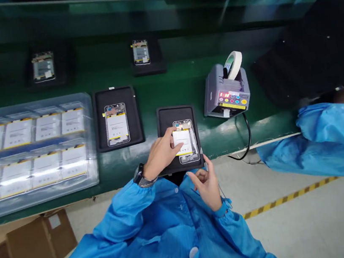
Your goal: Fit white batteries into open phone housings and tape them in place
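Note:
My left hand [161, 152] is closed on a white phone battery [182, 139], thumb and fingers at its left side. The battery lies over an opened phone [194, 143], a little askew and left of its frame, so part of the battery bay shows on the right. It is not clear whether the battery touches the phone. Under the phone is a black foam tray [164, 119]. My right hand [207, 186] is at the tray's lower right corner, thumb and index finger apart, with nothing visible between them. Its other fingers are curled.
On the left, a clear plastic tray [94, 157] holds several batteries. Beside it, another opened phone [117, 126] lies on a black tray [99, 113]. Two more phones sit farther back. A tape dispenser [214, 95] stands right, its cable hanging down. A co-worker's blue sleeve [336, 136] is at right.

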The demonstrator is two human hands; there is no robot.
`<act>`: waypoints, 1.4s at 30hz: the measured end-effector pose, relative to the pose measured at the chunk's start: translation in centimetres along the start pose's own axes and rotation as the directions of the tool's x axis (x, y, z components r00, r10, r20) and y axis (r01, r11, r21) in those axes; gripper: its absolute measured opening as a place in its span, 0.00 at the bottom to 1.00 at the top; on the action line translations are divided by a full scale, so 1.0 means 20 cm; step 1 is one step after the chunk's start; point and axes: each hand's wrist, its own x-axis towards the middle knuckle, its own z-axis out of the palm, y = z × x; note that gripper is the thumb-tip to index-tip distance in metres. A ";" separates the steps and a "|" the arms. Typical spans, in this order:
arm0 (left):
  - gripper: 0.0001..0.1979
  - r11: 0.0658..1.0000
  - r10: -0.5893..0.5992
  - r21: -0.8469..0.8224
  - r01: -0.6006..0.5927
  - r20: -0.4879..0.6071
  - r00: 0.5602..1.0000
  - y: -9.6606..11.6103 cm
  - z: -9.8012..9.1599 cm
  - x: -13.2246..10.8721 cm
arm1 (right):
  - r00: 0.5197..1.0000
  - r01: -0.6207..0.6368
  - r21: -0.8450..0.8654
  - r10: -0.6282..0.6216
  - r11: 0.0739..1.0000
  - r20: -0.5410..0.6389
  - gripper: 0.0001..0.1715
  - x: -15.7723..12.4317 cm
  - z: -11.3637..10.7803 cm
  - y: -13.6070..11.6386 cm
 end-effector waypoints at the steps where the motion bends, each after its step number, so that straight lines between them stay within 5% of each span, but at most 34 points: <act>1: 0.25 1.000 0.004 -0.002 -0.004 0.020 1.000 -0.01 -0.01 0.00 | 1.000 0.016 -0.039 -0.016 0.999 0.005 0.47 0.01 -0.02 0.00; 7: 0.27 0.900 -0.066 -0.422 0.113 0.126 0.990 -0.04 -0.02 0.02 | 0.997 0.081 -0.205 -0.076 0.975 0.035 0.36 0.07 -0.12 -0.03; 11: 0.28 0.851 -0.065 -0.507 0.137 0.157 0.985 -0.03 0.01 0.03 | 0.997 0.080 -0.226 -0.075 0.971 0.032 0.36 0.08 -0.13 -0.02; 14: 0.26 0.930 -0.040 -0.357 0.086 0.133 0.990 -0.02 0.04 0.03 | 0.996 0.093 -0.223 -0.091 0.970 0.020 0.36 0.07 -0.13 -0.02; 17: 0.25 1.000 -0.014 -0.006 0.014 0.098 0.995 0.01 0.03 0.03 | 0.993 0.115 -0.232 -0.114 0.966 0.016 0.35 0.07 -0.12 -0.02; 21: 0.33 0.940 -0.028 0.341 -0.028 0.159 0.987 0.03 0.00 0.04 | 0.986 0.163 -0.272 -0.163 0.948 0.024 0.34 0.06 -0.12 -0.01; 27: 0.36 0.911 0.034 0.405 -0.082 0.125 0.992 0.00 0.00 -0.02 | 0.969 0.243 -0.469 -0.192 0.849 0.153 0.24 0.11 -0.22 -0.13; 32: 0.30 0.911 0.151 0.385 -0.145 0.016 0.988 -0.04 0.05 -0.06 | 0.963 0.261 -0.625 -0.242 0.736 0.117 0.20 0.43 -0.18 -0.41; 37: 0.24 0.908 0.272 0.346 -0.237 -0.055 0.961 -0.09 0.07 -0.05 | 0.968 0.177 -0.749 0.027 0.638 0.251 0.18 0.78 -0.01 -0.59; 42: 0.22 0.894 0.356 0.326 -0.308 -0.099 0.929 -0.12 0.08 -0.06 | 0.930 -0.008 -0.729 0.273 0.685 0.247 0.18 0.89 0.02 -0.59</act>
